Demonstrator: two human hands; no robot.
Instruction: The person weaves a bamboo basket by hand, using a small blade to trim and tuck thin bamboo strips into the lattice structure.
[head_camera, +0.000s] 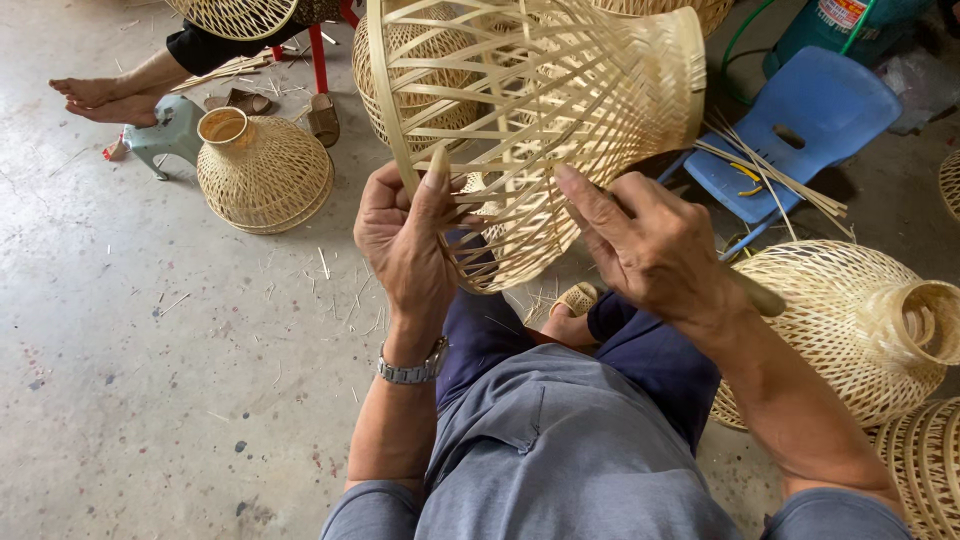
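Observation:
I hold a half-woven bamboo basket (560, 100) up in front of me, open rim toward me, its narrow woven neck pointing right. My left hand (405, 240) grips the rim hoop, thumb pressed on top of it. My right hand (650, 240) holds the lower weave, index finger stretched onto a strip, with a wooden handle (765, 298) sticking out behind the palm. A metal watch (410, 370) sits on my left wrist.
A finished basket (262, 170) stands on the concrete floor at left, two more (850, 330) at right. A blue plastic stool (800, 130) carries loose bamboo strips (770, 175). Another person's bare feet (105, 98) rest by a small green stool (170, 135) at top left.

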